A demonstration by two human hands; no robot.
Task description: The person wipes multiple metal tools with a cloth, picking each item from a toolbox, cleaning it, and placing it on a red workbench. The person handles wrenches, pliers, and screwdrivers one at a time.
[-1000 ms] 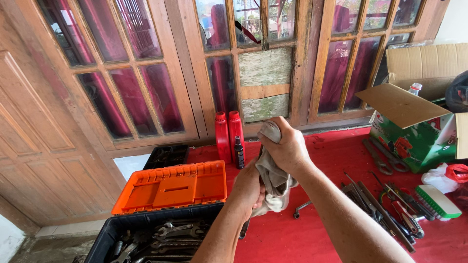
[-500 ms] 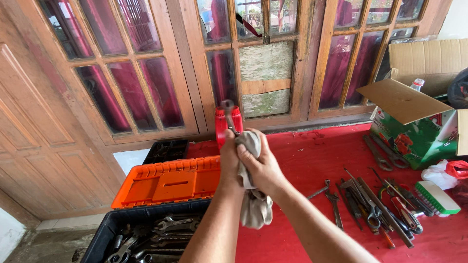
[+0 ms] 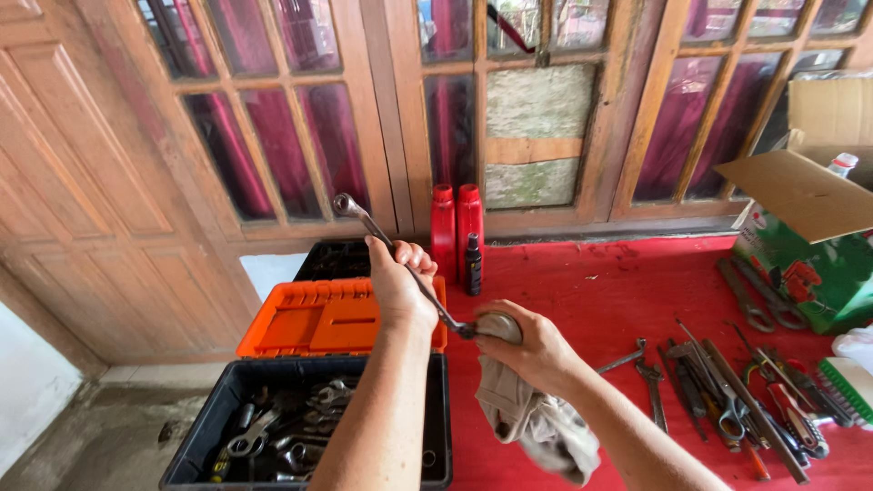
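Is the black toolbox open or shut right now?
Open: the black toolbox has no lid over it, loose wrenches show inside, and its orange tray sits behind it.

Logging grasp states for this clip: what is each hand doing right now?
Left hand: closed around the shaft of a ring spanner.
Right hand: closed on a grey rag, wrapped over the spanner's lower end.

Both forearms reach up from the lower edge of the view, bare to the elbow. The left hand (image 3: 397,284) is raised, wrist straight, fingers curled in a closed grip with the knuckles turned toward the camera. The right hand (image 3: 532,350) sits lower and just beside it (thumb side up), fingers wrapped shut, the forearm angling in from the lower right.
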